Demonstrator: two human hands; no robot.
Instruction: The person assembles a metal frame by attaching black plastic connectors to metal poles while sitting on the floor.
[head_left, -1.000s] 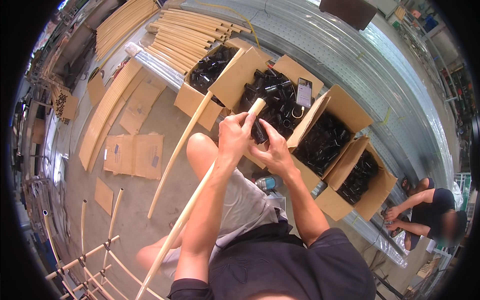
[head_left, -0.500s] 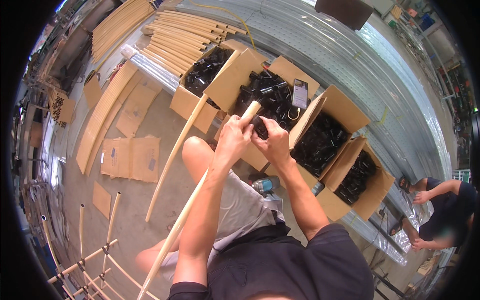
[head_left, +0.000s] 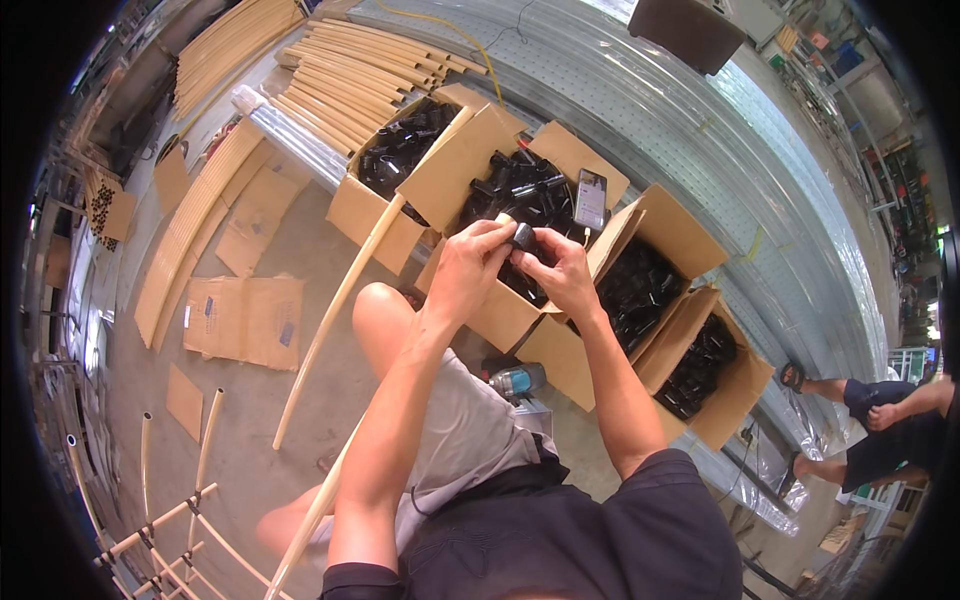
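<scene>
My left hand [head_left: 467,268] is closed around the upper end of a long beige pipe [head_left: 318,512], which slants down along my left forearm to the lower edge. A small black pipe fitting [head_left: 523,237] is pinched in the fingers of my right hand [head_left: 563,270], held against the pipe near its top end. Both hands are close together, and the fingers partly hide where fitting and pipe meet. Just beyond them stands an open cardboard box filled with black fittings [head_left: 540,183].
Other boxes of black fittings [head_left: 707,365] flank it. A phone [head_left: 590,198] rests by the middle box. A second beige pipe [head_left: 330,335] leans on the left box. A drill [head_left: 518,380] stands near my knee. A pipe frame [head_left: 190,505] is lower left; another person [head_left: 890,420] is at right.
The pipe end and fitting have turned in my hands, and less of the pipe's tip shows above my left fingers. At right, the other person has shifted and stands more upright.
</scene>
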